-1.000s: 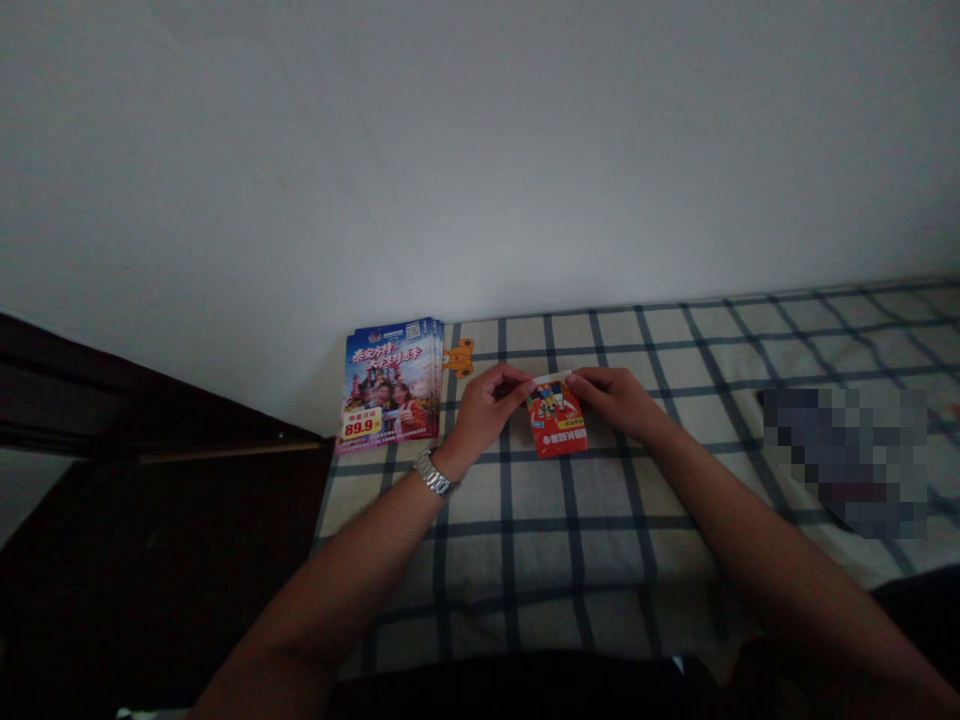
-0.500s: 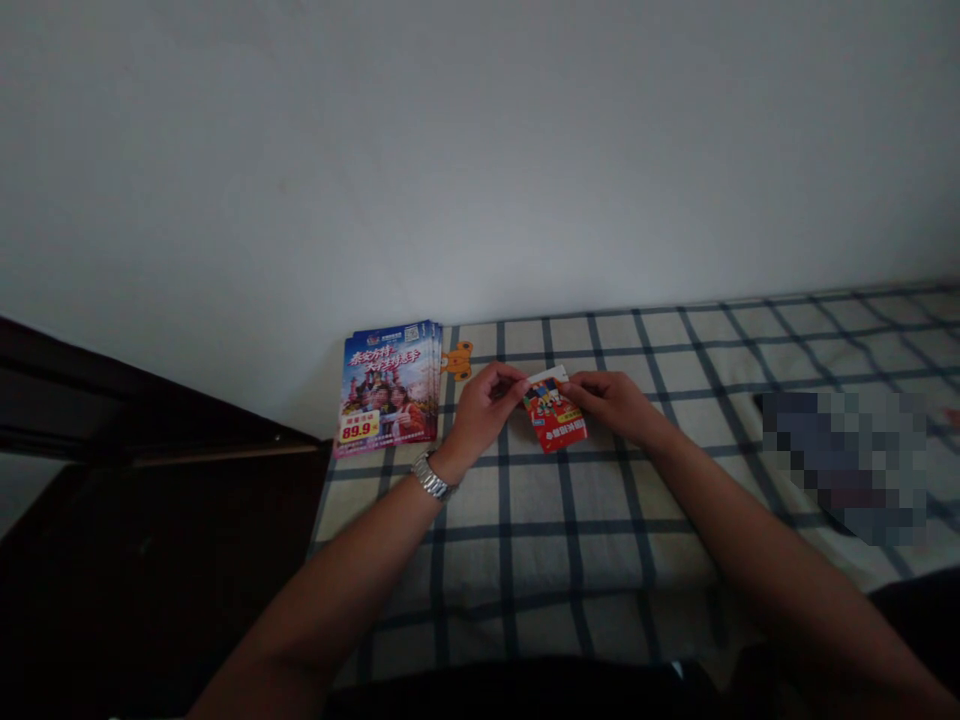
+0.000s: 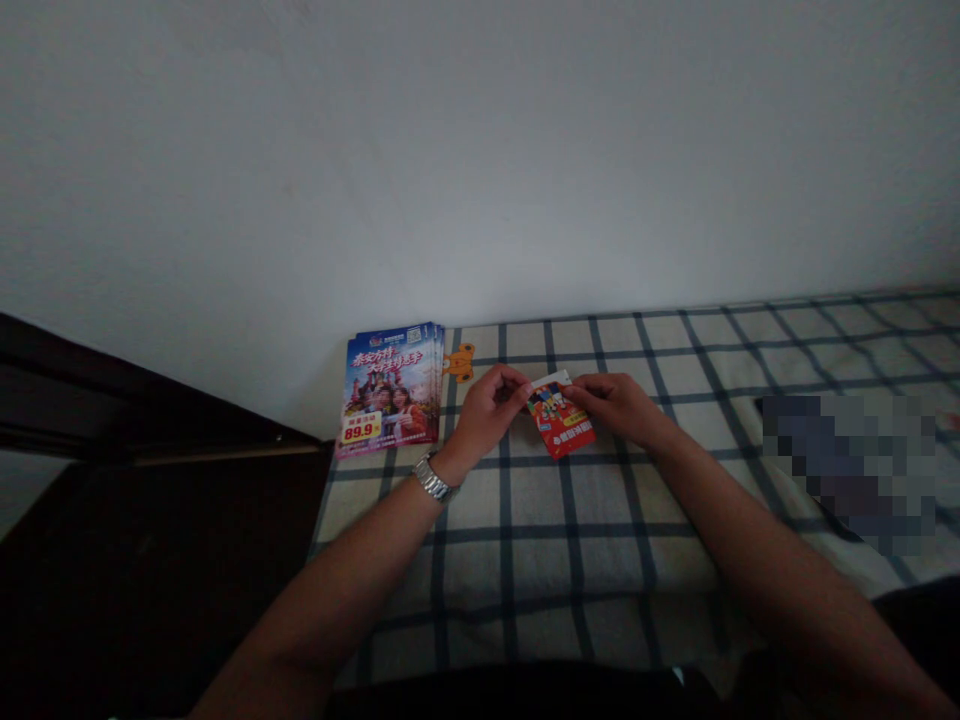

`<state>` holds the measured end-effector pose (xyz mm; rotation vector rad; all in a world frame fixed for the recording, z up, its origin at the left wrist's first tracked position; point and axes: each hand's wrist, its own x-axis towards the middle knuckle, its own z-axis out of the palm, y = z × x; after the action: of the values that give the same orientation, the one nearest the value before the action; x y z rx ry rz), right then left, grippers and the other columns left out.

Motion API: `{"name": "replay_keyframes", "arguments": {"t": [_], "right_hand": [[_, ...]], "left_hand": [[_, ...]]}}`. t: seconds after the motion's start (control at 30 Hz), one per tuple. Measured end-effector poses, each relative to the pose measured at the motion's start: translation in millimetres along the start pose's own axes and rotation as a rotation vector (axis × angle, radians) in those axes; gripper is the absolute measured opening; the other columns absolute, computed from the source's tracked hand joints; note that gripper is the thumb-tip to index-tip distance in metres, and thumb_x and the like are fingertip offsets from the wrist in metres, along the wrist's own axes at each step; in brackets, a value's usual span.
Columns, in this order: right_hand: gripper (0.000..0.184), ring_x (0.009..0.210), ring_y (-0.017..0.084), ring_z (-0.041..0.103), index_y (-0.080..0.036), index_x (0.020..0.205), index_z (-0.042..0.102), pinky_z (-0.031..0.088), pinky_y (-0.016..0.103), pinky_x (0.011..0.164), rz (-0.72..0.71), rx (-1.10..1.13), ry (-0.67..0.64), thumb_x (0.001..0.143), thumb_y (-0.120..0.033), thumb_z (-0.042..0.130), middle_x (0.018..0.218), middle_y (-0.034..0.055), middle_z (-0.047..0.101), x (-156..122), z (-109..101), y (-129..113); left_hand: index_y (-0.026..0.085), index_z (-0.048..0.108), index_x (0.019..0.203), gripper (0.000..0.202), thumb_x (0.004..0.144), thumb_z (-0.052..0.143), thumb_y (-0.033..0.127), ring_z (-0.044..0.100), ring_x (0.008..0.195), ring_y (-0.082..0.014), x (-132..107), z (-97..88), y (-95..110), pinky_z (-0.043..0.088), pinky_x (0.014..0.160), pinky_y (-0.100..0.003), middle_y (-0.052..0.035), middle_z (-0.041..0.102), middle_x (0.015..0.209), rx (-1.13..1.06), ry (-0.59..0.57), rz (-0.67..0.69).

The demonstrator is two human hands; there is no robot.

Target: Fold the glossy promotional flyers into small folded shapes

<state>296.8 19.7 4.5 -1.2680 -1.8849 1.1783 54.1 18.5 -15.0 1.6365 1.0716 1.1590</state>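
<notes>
A small red leaflet (image 3: 571, 440) with cartoon figures and a white strip along its top is held up between my two hands, over the checked cloth. My left hand (image 3: 486, 412), with a metal watch (image 3: 433, 478) at the wrist, pinches its upper left corner. At the upper right corner, the thumb and fingers of my right hand (image 3: 621, 408) close on it. Whether it is a single sheet or folded, I cannot tell.
Left of my hands, a stack of blue and pink flyers (image 3: 390, 390) lies near the wall (image 3: 480, 180). Beside it is an orange bear-shaped figure (image 3: 459, 364). A blurred-out dark flat object (image 3: 840, 470) lies to the right on the checked cloth (image 3: 540, 540).
The leaflet's lower edge has swung slightly right and down, and more of its printed face shows. Both hands keep their pinch at nearly the same place.
</notes>
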Motion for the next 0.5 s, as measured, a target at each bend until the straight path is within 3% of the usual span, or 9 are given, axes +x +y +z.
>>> {"name": "replay_keyframes", "arguments": {"t": [0.33, 0.5], "right_hand": [[0.048, 0.063, 0.016, 0.060, -0.017, 0.082, 0.074, 0.043, 0.027, 0.056, 0.006, -0.002, -0.036, 0.097, -0.060, 0.058, 0.072, 0.0031, 0.072, -1.8, 1.4, -1.6], [0.045, 0.061, 0.016, 0.060, -0.018, 0.084, 0.074, 0.043, 0.027, 0.055, 0.037, 0.047, -0.089, 0.096, -0.058, 0.059, 0.071, 0.0023, 0.070, -3.1, 3.1, 0.7]], "left_hand": [[0.020, 0.059, 0.100, 0.022, 0.097, 0.065, 0.041, 0.061, 0.080, -0.0149, -1.1, -2.1, -4.2, 0.050, 0.069, -0.025, -0.0018, 0.063, 0.090, -0.002, -0.118, 0.015], [0.020, 0.061, 0.103, 0.013, 0.095, 0.062, 0.030, 0.059, 0.074, -0.0144, -3.8, -2.4, 1.0, 0.045, 0.064, -0.024, 0.0002, 0.061, 0.083, 0.049, -0.158, 0.025]]}}
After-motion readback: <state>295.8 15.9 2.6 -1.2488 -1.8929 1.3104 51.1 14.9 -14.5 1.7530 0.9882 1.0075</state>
